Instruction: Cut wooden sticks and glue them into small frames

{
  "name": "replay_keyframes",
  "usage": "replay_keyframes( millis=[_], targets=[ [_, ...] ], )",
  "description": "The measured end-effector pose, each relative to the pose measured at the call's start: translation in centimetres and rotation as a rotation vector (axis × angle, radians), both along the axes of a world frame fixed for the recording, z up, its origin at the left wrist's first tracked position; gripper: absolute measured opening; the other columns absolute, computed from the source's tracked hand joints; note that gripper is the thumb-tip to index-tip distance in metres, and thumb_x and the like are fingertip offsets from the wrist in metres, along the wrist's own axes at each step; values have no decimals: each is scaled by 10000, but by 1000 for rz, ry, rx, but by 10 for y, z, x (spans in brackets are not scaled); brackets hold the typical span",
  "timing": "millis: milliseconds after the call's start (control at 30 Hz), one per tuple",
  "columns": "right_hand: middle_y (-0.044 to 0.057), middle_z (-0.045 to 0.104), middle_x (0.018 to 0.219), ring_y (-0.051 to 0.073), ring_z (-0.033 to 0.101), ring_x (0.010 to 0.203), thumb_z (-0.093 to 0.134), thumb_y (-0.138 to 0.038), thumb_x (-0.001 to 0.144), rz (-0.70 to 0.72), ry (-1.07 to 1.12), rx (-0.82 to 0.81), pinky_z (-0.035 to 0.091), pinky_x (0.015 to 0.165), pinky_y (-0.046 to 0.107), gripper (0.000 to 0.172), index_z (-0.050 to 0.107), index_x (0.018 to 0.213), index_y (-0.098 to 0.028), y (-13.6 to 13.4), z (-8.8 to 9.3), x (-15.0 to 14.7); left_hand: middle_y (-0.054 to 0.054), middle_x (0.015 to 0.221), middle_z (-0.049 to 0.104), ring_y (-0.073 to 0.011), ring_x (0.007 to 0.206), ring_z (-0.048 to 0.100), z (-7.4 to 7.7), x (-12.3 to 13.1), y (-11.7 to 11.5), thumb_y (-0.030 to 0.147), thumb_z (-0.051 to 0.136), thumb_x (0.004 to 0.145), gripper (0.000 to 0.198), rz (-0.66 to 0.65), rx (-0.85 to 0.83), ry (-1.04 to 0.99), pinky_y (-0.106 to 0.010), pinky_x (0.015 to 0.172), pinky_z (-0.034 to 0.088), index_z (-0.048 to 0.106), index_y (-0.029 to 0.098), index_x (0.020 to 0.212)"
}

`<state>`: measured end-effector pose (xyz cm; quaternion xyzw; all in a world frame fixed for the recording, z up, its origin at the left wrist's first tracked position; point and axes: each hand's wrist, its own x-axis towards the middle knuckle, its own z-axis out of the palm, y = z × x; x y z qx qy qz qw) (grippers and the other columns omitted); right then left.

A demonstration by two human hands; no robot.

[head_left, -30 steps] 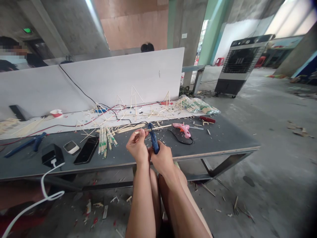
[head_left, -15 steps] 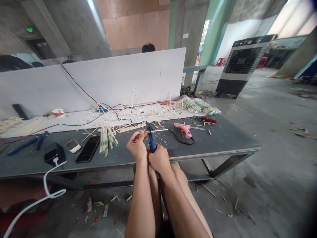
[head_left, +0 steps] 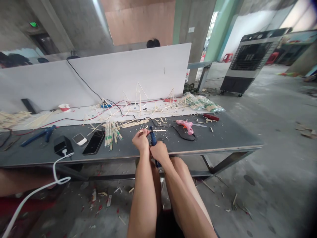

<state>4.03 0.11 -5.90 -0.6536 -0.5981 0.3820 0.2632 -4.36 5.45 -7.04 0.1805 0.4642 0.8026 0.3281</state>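
My left hand (head_left: 140, 140) pinches a thin wooden stick (head_left: 160, 130), like a chopstick, level above the dark table. The stick lies across the jaws of blue-handled pliers (head_left: 153, 139); whether they are closed on it is too small to tell. My right hand (head_left: 159, 151) is wrapped around the pliers' handles just beside the left, and part of a handle shows below the fist. Beyond the hands lies a row of loose sticks (head_left: 135, 123). Paper-wrapped chopsticks (head_left: 109, 135) rest to the left.
Right of my hands lies a pink glue gun (head_left: 185, 126) with its black cord. Stick frames (head_left: 140, 99) stand before the white partition (head_left: 119, 81). Leftward are a phone (head_left: 94, 142), a black adapter (head_left: 62, 145) and a second blue tool (head_left: 41, 135). Bagged chopsticks (head_left: 203, 101) lie far right.
The camera view has shifted, so the table sits farther right and slightly higher. Both hands keep their holds, and more of the pliers' lower handle shows. The stick reaches less far right of the pliers.
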Motion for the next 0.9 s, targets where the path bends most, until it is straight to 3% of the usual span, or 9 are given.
replay_keyframes(
  millis=[267, 900],
  targets=[
    [219, 747, 992, 327, 720, 942, 599, -239, 729, 15, -48, -63, 510, 719, 307, 322, 721, 982, -82, -2, 5, 2, 21, 578, 652, -149, 597, 664, 1, 5, -3, 181, 797, 643, 119, 13, -43, 29, -304, 717, 582, 692, 127, 635],
    [226, 753, 895, 321, 733, 914, 601, -210, 742, 64, -75, -111, 506, 693, 286, 296, 749, 950, -59, 2, 5, 8, 26, 522, 619, -159, 560, 663, -3, 8, 2, 104, 736, 661, 74, 46, -126, 27, -323, 699, 583, 682, 126, 616]
  ],
)
